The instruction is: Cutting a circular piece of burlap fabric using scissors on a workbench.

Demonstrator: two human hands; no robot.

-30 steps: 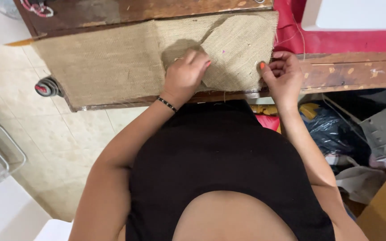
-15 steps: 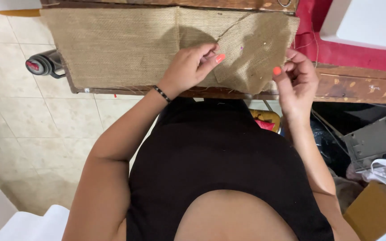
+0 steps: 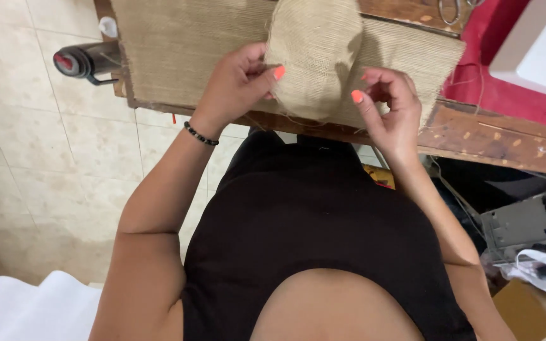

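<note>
A rounded piece of tan burlap (image 3: pixel 316 57) is lifted above a larger flat sheet of burlap (image 3: pixel 184 50) that lies on a worn wooden table (image 3: pixel 507 136). My left hand (image 3: pixel 238 85) pinches the rounded piece at its left edge. My right hand (image 3: pixel 390 104) grips its right lower edge with thumb and fingers. Loose threads hang from the cloth near both hands.
A black cylindrical tool with a red end (image 3: pixel 86 60) sticks out at the table's left edge. Red cloth (image 3: pixel 507 76), a white machine (image 3: pixel 541 44) and scissors (image 3: pixel 453 9) lie to the right. A grey box (image 3: pixel 529 224) sits below. Beige floor tiles (image 3: pixel 45 177) are on the left.
Both hands have lifted the rounded burlap piece up off the flat sheet, and the view has shifted so the table sits higher and closer in frame.
</note>
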